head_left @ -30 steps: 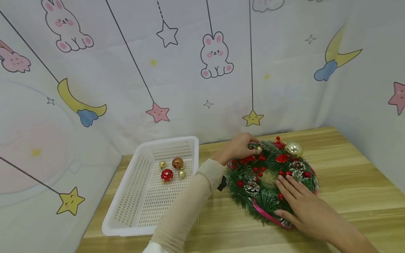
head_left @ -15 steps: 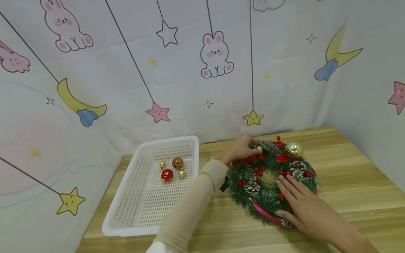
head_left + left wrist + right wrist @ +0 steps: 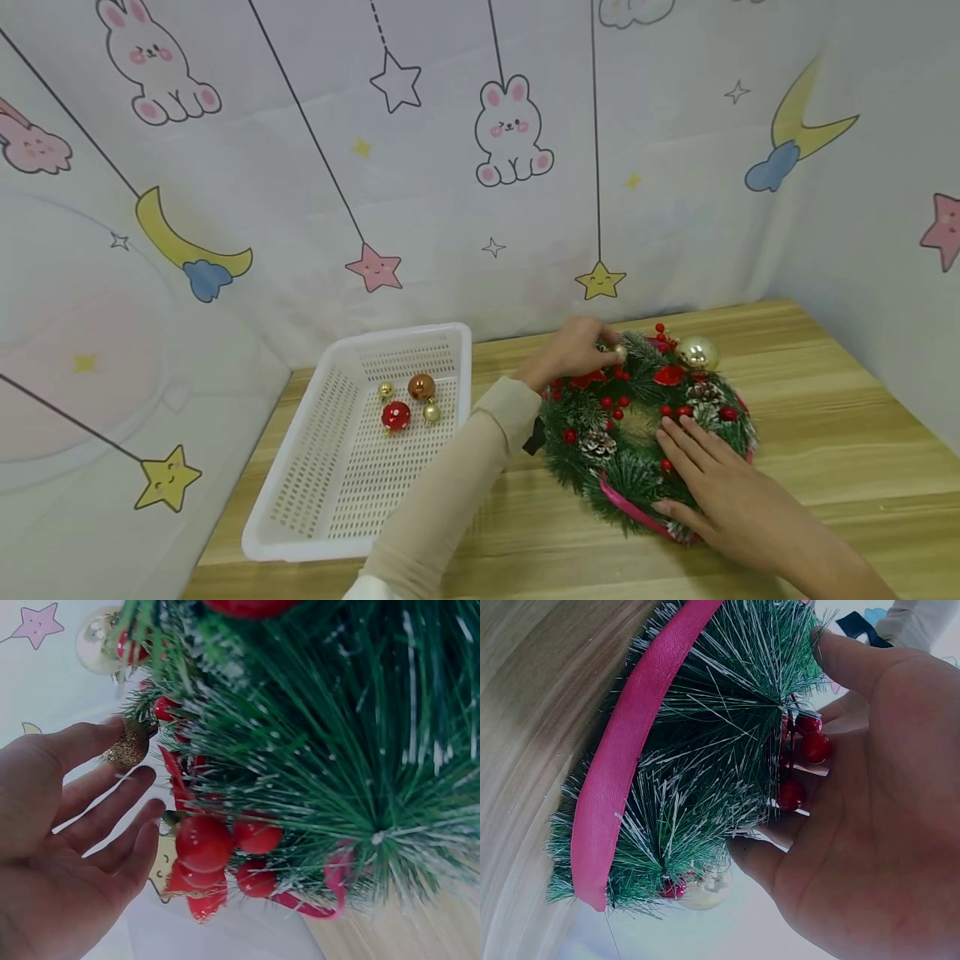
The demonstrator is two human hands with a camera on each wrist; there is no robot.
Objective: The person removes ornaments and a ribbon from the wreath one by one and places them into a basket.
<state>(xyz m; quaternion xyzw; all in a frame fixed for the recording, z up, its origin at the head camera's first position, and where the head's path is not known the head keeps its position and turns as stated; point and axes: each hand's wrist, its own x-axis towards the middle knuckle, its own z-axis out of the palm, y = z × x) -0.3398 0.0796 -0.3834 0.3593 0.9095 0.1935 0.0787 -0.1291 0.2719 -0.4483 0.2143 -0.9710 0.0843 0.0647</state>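
A green Christmas wreath (image 3: 633,467) with red berries, frosted pine cones and a pink ribbon (image 3: 607,787) lies on the wooden table. At its far left side, my left hand (image 3: 573,350) pinches a small gold glitter bauble (image 3: 129,742) between thumb and fingers, right at the needles. The other fingers of that hand spread beside red berries (image 3: 204,844). My right hand (image 3: 720,483) rests on the near right part of the wreath, fingers extended, its palm facing the berries (image 3: 816,746) in the right wrist view. A larger shiny gold bauble (image 3: 697,353) sits on the wreath's far edge.
Left of the wreath stands a white perforated basket (image 3: 258,508). Inside lie a red spotted bauble (image 3: 395,415), an orange-brown bauble (image 3: 421,386) and two small gold ones. A curtain (image 3: 450,200) printed with rabbits and stars hangs behind the table (image 3: 847,417).
My left hand and the small gold bauble have shifted slightly to the right along the wreath's far side. The right hand stays nearly in place.
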